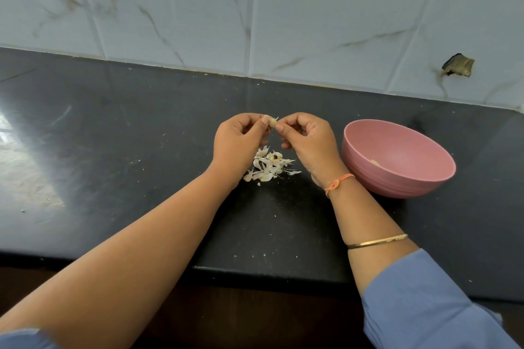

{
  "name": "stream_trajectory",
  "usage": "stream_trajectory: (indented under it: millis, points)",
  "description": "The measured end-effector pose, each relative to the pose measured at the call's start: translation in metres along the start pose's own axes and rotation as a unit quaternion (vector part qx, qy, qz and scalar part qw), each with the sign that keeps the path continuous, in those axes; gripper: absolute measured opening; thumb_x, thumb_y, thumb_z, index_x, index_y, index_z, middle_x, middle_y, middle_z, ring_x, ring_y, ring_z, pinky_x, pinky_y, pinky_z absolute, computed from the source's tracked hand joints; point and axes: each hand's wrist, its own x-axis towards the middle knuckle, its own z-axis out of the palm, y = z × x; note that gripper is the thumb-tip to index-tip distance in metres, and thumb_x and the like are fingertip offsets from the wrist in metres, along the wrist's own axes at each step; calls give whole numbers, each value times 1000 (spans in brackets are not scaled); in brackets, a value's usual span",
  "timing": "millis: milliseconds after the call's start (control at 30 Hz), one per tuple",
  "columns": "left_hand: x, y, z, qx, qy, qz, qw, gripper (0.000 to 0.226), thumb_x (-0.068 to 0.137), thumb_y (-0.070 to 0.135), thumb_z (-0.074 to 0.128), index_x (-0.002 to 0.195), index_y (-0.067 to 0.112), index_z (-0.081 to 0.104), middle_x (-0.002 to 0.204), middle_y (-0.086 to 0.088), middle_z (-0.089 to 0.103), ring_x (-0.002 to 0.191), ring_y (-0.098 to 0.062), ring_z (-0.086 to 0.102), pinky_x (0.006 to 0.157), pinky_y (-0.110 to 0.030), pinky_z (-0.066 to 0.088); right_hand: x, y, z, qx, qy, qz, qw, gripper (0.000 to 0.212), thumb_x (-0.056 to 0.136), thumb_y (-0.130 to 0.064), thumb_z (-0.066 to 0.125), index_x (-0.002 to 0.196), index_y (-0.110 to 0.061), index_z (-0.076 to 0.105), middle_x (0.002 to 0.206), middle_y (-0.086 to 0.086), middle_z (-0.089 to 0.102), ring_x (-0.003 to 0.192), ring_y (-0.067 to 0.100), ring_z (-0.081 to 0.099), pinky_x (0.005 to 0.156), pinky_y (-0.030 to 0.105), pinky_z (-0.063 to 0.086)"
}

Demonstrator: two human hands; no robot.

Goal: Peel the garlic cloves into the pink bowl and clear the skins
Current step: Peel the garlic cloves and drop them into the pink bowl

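Observation:
A small pale garlic clove [272, 122] is held above the black counter [141, 136] between both hands. My left hand [238, 142] pinches it from the left with thumb and fingertips. My right hand [306, 142] pinches it from the right, where a thin flap of skin sticks up. Below the hands lies a heap of white garlic skins [269, 166]. The pink bowl [397, 159] stands just right of my right hand, with a pale piece of garlic [374, 162] inside near its bottom.
A tiled wall [255, 14] runs along the back of the counter, with a chipped hole [458, 65] at the right. The counter's front edge [255, 272] lies under my forearms. Small skin flecks are scattered over the surface.

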Motion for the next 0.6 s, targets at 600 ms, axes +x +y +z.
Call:
stream_trajectory:
  millis: [600]
  points:
    - [2, -1, 0, -55, -7, -37, 998, 6, 88, 21, 66, 87, 17, 70, 81, 1, 68, 76, -5, 64, 75, -25, 57, 2, 0, 0, 13, 10, -12, 1000, 12, 84, -8, 67, 80, -19, 66, 75, -7, 64, 66, 3, 60, 64, 23, 55]
